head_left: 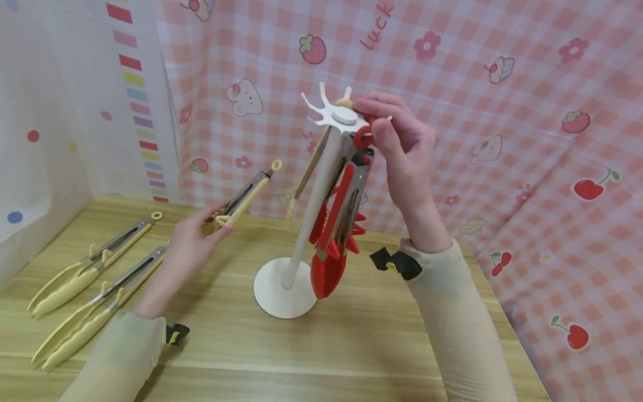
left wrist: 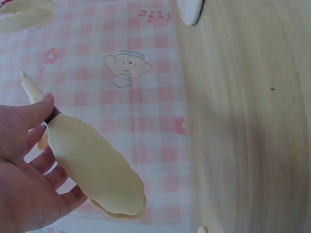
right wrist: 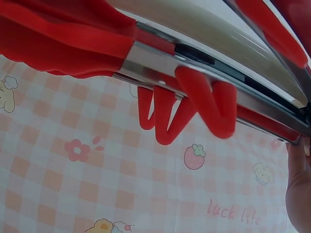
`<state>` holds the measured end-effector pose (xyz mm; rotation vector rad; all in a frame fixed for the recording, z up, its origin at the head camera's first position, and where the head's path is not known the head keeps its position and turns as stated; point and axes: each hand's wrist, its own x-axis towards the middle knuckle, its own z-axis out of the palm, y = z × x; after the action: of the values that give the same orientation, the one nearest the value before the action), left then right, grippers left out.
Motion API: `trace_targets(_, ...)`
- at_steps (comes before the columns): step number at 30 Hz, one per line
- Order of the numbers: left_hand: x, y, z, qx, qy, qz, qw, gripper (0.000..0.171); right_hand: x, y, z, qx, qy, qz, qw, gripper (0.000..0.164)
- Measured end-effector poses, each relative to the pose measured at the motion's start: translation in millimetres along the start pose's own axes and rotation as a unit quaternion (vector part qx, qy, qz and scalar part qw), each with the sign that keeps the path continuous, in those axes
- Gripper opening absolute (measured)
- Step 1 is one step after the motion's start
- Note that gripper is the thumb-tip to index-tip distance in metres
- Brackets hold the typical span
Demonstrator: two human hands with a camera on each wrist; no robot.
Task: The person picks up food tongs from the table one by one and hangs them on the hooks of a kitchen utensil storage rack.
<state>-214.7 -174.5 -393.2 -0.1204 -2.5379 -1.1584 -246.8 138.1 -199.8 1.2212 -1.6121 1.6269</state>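
A white stand has a round base, a pole and a top with several hooks. My right hand is at one hook, thumb and fingers pinching the red ring end of the red tongs. Red tongs hang head down along the pole, and their red prongs show large in the right wrist view. In my left hand, I grip cream-yellow tongs left of the stand, ring end up. The left wrist view shows their scalloped head beyond my fingers.
Two more cream-yellow tongs lie on the wooden table at the left, one farther back and one nearer. Another yellow pair hangs on the stand's far left side. A pink checked curtain closes off the back and right.
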Motion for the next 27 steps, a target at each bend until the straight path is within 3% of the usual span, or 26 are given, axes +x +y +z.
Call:
trace_targets(11,-7.2,21.5,-10.4,-0.076,0.067,0.035,0.9943,0.054,-1.5,-4.4,0.3,-0.020,0.000,0.022,1.000,0.072)
trace_targets(22,-15.2,41.4,-17.7,-0.111,0.088,0.042,0.9890,0.054,-2.5,-6.5,3.7,-0.034,0.019,0.035,0.999,0.077)
trace_targets(27,-16.4,47.2,-19.3,-0.124,0.080,0.049,0.9878,0.053,-2.3,-6.7,6.4,-0.027,0.026,0.038,0.999,0.078)
